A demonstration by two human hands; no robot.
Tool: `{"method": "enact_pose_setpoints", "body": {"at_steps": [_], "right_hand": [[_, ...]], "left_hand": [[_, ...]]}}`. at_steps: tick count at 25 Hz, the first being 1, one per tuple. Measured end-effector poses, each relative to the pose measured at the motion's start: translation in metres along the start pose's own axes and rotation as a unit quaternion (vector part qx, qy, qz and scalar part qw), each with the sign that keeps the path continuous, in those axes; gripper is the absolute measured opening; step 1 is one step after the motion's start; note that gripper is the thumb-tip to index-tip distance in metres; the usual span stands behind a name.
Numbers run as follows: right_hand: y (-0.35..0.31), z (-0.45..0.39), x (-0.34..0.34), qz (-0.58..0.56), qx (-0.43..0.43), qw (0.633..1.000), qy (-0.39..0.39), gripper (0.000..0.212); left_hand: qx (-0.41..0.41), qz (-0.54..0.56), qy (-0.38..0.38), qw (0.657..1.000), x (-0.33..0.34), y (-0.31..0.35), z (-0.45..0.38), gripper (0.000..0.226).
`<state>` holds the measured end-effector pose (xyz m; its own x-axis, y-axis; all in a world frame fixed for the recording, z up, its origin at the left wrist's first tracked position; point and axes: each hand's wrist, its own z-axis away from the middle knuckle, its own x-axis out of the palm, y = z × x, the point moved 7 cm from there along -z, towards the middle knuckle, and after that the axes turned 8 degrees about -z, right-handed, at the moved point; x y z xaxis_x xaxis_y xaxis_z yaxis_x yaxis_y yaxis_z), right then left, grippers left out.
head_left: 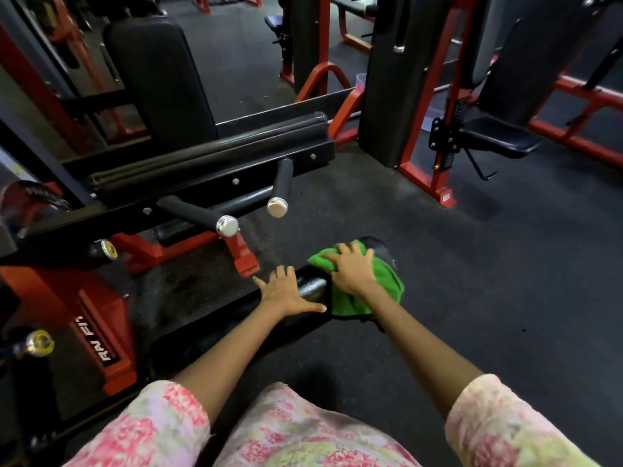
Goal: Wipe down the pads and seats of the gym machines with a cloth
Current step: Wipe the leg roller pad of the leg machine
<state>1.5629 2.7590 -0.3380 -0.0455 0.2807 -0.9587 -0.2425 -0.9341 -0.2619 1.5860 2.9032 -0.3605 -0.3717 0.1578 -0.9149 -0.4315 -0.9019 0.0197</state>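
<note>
Nearest the camera, two pink floral sleeves framed bare forearms reaching toward a black roller pad low over the dark rubber floor. On that pad the left hand lay flat with its fingers spread, holding nothing, while just beside it the right hand pressed down on a green cloth — fingers extended over the fabric, which draped over the pad's far end. Beyond the hands, a red-framed machine showed two black handles with chrome end caps — and behind them a long black pad and an upright backrest. Farther right, a small black seat stood on another red frame.
</note>
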Motion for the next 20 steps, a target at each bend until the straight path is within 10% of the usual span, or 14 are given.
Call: {"method": "enact_pose_setpoints", "body": {"at_steps": [4,10,15,20], "right_hand": [[0.0,0.024,0.006,-0.02,-0.122,0.992,-0.006,0.051],[0.049,-0.009,-0.019,0.006,0.043,0.999,-0.005,0.045],[0.015,0.01,0.002,-0.007,-0.117,0.993,-0.021,0.054],[0.086,-0.025,-0.02,-0.021,0.05,0.999,0.0,0.048]], "left_hand": [[0.005,0.021,0.005,1.0,0.007,0.003,-0.003,0.122],[0.009,0.003,-0.054,0.999,0.005,0.006,-0.01,0.131],[0.033,0.026,-0.075,0.996,-0.006,0.019,-0.035,0.128],[0.073,0.08,-0.1,0.989,-0.012,0.042,-0.066,0.129]]}}
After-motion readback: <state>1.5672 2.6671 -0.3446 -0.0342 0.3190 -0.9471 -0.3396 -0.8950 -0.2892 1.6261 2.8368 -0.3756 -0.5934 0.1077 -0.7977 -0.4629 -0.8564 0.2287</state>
